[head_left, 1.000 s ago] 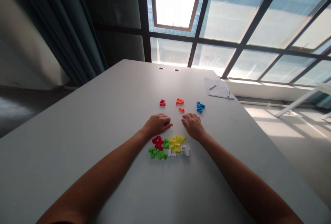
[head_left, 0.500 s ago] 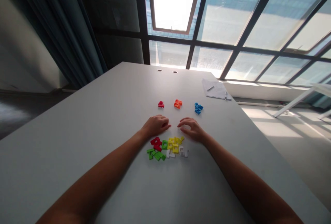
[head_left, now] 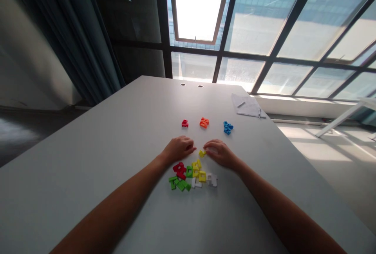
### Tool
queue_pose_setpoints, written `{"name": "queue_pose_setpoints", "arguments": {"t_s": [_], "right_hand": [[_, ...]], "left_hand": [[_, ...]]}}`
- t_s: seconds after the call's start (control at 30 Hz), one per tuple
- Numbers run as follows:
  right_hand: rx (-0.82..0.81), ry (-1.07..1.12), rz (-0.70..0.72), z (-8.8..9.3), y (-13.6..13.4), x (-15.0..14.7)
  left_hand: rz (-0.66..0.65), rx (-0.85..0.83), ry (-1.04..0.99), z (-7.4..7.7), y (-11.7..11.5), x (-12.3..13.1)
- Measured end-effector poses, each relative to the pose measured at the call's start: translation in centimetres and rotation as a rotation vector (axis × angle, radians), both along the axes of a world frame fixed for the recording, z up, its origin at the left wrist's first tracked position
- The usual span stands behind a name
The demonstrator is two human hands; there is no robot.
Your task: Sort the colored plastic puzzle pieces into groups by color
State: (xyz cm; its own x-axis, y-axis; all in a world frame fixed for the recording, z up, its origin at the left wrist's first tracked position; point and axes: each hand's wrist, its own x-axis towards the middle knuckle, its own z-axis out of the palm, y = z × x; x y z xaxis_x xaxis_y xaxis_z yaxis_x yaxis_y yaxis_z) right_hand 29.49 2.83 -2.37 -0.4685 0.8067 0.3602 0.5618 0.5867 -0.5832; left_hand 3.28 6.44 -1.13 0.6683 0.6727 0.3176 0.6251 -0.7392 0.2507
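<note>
My right hand (head_left: 220,153) pinches a small yellow plastic piece (head_left: 202,153) at its fingertips, just above the tabletop or on it; I cannot tell which. Across from it, my left hand (head_left: 179,147) rests on the table, fingers curled in, thumb side towards the yellow piece but apart from it. Below the hands lies a loose cluster of small plastic pieces: red pieces (head_left: 179,170) at left, green pieces (head_left: 182,184) in front of them, yellow pieces (head_left: 196,170) in the middle, white pieces (head_left: 212,179) at right.
Beyond my hands sit three small groups: pink-red pieces (head_left: 185,123), orange pieces (head_left: 204,122) and blue pieces (head_left: 228,127). Paper sheets (head_left: 249,104) with pens lie near the right edge of the white table (head_left: 132,128). Windows stand behind, a dark curtain (head_left: 70,35) to the left.
A yellow piece has come away from the top right of the cluster, up between my hands, at my right fingertips. My left hand stays nearly where it was. The view has tilted slightly.
</note>
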Motion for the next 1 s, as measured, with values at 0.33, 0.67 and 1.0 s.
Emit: {"name": "queue_pose_setpoints", "arguments": {"t_s": [0.33,0.67,1.0], "right_hand": [[0.054,0.115,-0.163,0.2,-0.4,-1.9],[0.055,0.07,-0.174,-0.5,-0.5,-2.6],[0.049,0.053,-0.153,-0.6,-0.5,-2.7]], "left_hand": [[0.019,-0.087,-0.015,0.5,-0.2,0.1],[-0.035,-0.067,-0.005,0.3,-0.1,0.0],[-0.042,-0.076,-0.011,0.4,0.0,0.1]]}}
